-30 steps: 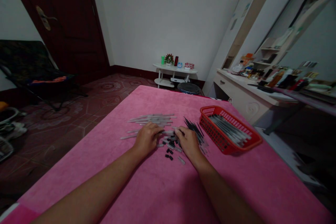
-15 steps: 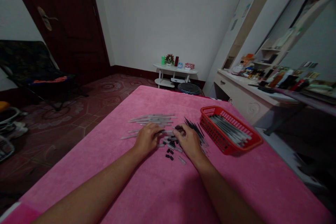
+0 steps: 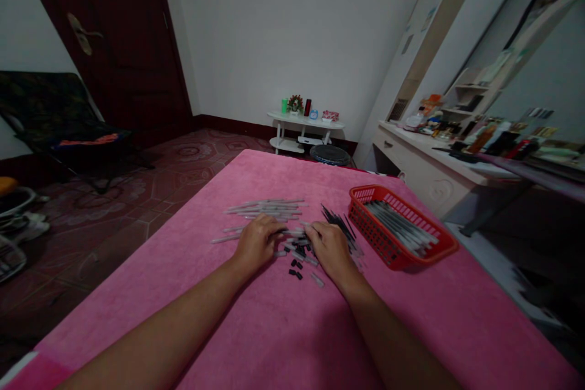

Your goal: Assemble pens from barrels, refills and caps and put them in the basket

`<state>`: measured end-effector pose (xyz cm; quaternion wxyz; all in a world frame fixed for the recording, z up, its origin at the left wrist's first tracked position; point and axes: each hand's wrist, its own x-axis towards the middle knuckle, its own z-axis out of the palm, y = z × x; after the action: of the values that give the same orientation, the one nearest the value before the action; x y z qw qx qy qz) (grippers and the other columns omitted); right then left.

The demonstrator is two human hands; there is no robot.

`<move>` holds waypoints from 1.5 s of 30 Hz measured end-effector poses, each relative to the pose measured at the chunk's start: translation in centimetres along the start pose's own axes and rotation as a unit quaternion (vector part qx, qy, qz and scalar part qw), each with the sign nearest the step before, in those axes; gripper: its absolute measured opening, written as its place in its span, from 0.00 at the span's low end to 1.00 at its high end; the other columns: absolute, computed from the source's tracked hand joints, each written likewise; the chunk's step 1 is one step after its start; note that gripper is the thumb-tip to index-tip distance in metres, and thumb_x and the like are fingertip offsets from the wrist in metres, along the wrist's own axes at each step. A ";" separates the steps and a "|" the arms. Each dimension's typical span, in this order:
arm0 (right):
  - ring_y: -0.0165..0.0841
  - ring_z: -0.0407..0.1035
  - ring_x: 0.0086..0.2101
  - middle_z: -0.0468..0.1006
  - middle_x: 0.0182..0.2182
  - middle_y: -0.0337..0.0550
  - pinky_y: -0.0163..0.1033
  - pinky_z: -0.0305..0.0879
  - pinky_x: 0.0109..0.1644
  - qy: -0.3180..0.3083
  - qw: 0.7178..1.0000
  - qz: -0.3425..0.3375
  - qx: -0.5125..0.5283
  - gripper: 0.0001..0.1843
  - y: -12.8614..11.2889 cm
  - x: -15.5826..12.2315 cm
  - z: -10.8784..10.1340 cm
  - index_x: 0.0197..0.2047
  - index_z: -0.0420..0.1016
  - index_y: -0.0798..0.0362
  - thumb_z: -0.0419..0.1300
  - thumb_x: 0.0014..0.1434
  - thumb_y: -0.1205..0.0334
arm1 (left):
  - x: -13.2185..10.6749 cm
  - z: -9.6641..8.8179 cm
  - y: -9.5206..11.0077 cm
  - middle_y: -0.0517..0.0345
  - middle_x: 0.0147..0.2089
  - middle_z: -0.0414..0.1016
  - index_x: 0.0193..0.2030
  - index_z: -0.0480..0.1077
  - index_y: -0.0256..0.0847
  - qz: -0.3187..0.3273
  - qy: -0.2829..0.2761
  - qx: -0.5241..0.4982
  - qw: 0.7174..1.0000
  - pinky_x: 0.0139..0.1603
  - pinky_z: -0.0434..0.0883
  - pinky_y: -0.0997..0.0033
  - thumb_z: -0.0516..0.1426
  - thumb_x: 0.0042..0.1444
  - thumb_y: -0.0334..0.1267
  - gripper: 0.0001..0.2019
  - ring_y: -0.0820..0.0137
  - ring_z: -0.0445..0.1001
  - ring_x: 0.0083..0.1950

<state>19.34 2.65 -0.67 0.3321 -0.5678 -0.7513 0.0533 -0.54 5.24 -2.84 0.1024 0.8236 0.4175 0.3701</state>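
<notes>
My left hand (image 3: 259, 241) is closed, its fingertips pinching one end of a slim grey pen (image 3: 286, 231). Facing it, my right hand (image 3: 329, 248) has its thumb and fingers pressed together near the pen's other end; what lies between them is too small to make out. Below and between the hands are small black plugs (image 3: 296, 264) and clear pen caps (image 3: 317, 280). Several pale grey pen barrels (image 3: 269, 207) lie beyond my left hand. Thin black refills (image 3: 337, 217) are heaped just beyond my right hand, partly covered by it.
A red plastic basket (image 3: 392, 259) holding grey pens (image 3: 402, 225) stands at the right on the pink cloth (image 3: 274, 329). Farther off are a white side table (image 3: 304, 120), a cluttered dressing table (image 3: 425, 155) on the right and a folding chair (image 3: 59, 116) on the left.
My right fingers have come down slightly and closed in more over the pen's end. My left hand has hardly moved. The basket and the piles stay put.
</notes>
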 end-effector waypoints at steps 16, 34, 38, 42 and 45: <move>0.30 0.65 0.28 0.75 0.25 0.39 0.35 0.52 0.36 -0.007 0.999 -0.032 -0.026 0.17 -0.1 0.0 -0.3 0.26 0.71 0.53 0.52 0.65 0.59 | 0.0 -0.2 0.3 0.53 0.36 0.76 0.40 0.77 0.41 -0.001 -0.006 -0.012 1.000 0.42 0.66 0.66 0.57 0.56 0.31 0.08 0.65 0.70 0.41; 0.29 0.64 0.26 0.73 0.22 0.39 0.34 0.50 0.32 -0.027 0.999 -0.001 -0.026 0.18 -0.5 -0.1 -0.7 0.24 0.70 0.53 0.52 0.63 0.57 | 0.0 -0.1 0.2 0.52 0.34 0.75 0.39 0.77 0.41 0.012 -0.007 -0.018 1.000 0.40 0.66 0.66 0.57 0.56 0.31 0.08 0.65 0.70 0.39; 0.27 0.60 0.21 0.68 0.17 0.37 0.34 0.46 0.27 -0.064 0.996 0.056 0.015 0.23 -0.3 -0.1 -0.3 0.20 0.68 0.54 0.49 0.64 0.53 | 0.0 -0.2 0.3 0.53 0.34 0.75 0.38 0.77 0.41 0.027 -0.012 -0.012 0.999 0.41 0.65 0.66 0.56 0.56 0.30 0.08 0.66 0.69 0.39; 0.27 0.61 0.20 0.67 0.15 0.36 0.33 0.48 0.26 -0.076 0.991 0.090 0.068 0.25 -0.1 -0.1 -0.1 0.18 0.67 0.54 0.49 0.63 0.51 | 0.0 -0.2 0.3 0.52 0.35 0.75 0.39 0.77 0.41 0.040 -0.005 -0.011 0.999 0.41 0.66 0.66 0.56 0.56 0.30 0.08 0.66 0.70 0.39; 0.28 0.62 0.20 0.68 0.16 0.37 0.32 0.50 0.26 -0.066 0.991 0.089 0.076 0.27 -0.1 0.1 -0.5 0.19 0.68 0.54 0.47 0.64 0.49 | 0.0 -0.2 0.2 0.52 0.36 0.76 0.39 0.76 0.41 0.033 0.016 -0.022 0.999 0.42 0.67 0.65 0.56 0.56 0.31 0.08 0.65 0.71 0.40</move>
<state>19.54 2.50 -0.17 0.3178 -0.6006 -0.7120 0.1769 -0.62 5.10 -2.60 0.1016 0.8284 0.3836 0.3952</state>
